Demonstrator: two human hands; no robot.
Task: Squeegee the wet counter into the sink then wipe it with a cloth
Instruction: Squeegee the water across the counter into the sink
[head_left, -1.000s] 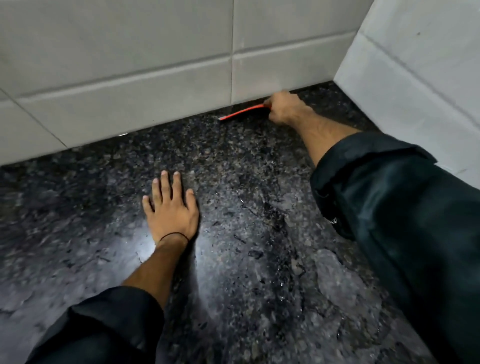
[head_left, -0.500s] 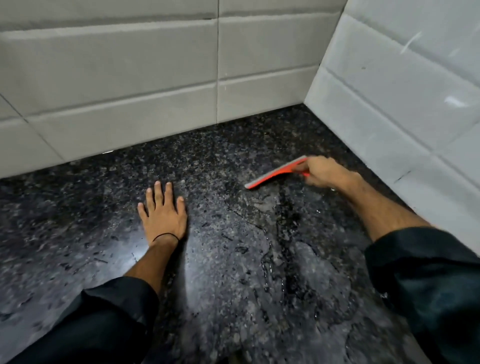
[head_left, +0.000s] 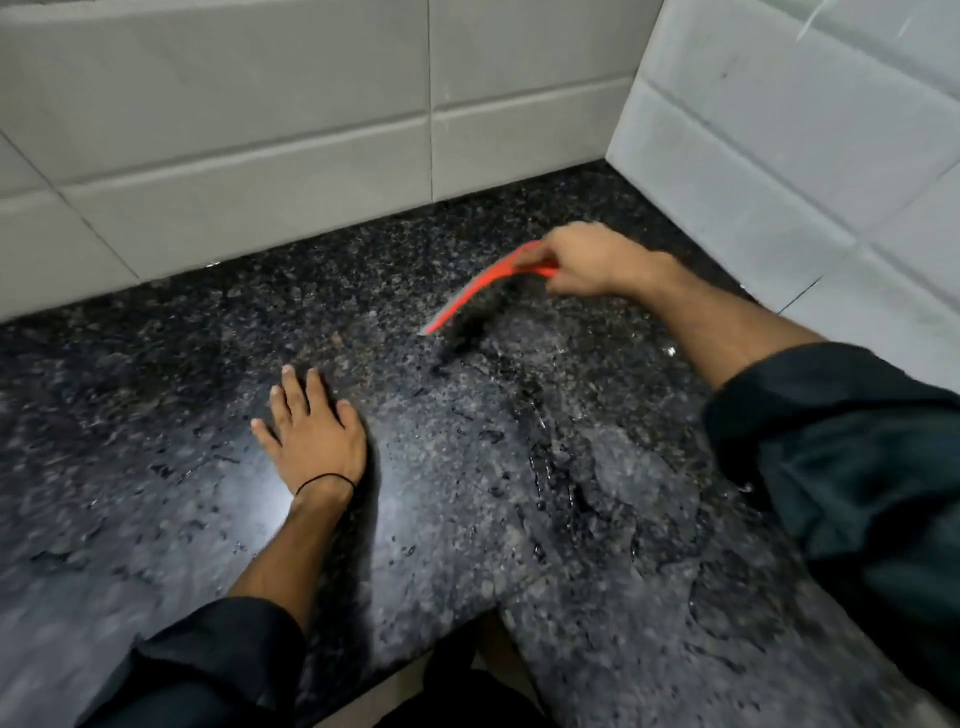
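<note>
Since the earlier pictures the red squeegee (head_left: 480, 291) has come away from the foot of the back wall and out over the middle of the desk, its blade now swung round to run diagonally, and the right hand (head_left: 587, 260) has travelled with it; the left hand (head_left: 317, 431) has hardly shifted.

Nearest the camera, the front edge of the dark speckled desk (head_left: 156, 545) shows between two dark sleeves. Just beyond it, to the right, lies a broad film of water (head_left: 613, 493) with beaded edges, which I judge to be what the strokes are gathering.

Further in, the left hand lies flat, palm down, fingers spread and holding nothing; it seems placed there to brace the body as the person leans in over the desk. A thin black band circles its wrist.

Beyond that, the right hand's grip is closed around the squeegee's handle, pinching it from above so the blade angles down toward the stone. Motion blur hides whether the rubber edge is touching the surface. The slant probably serves to steer water sideways rather than straight back.

Farthest off, the pale tiled walls (head_left: 311, 104) meet in a corner at upper right. No sink or cloth is in view, so the wiping step looks not yet begun.
</note>
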